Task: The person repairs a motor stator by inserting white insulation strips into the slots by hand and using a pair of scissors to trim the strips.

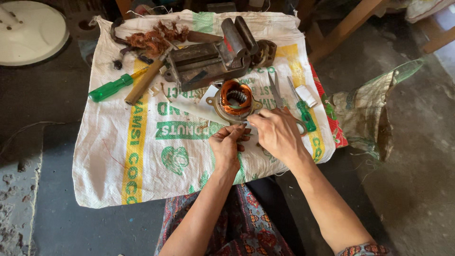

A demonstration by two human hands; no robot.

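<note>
Both the left hand (226, 144) and right hand (277, 132) pinch fingertips together just below the copper-wound stator (235, 98), holding something too small to tell.

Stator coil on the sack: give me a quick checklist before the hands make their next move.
1. Stator flat on the sack, copper windings up: ok.
2. Left hand and right hand meet just below the stator, fingertips pinched together: ok.
3. What they pinch, perhaps a thin wire: cannot tell.
4. Scissors close by the right hand: ok.
5. Small green screwdriver beside the scissors, within reach: ok.
6. Vise behind the stator, apart from both hands: ok.
</note>
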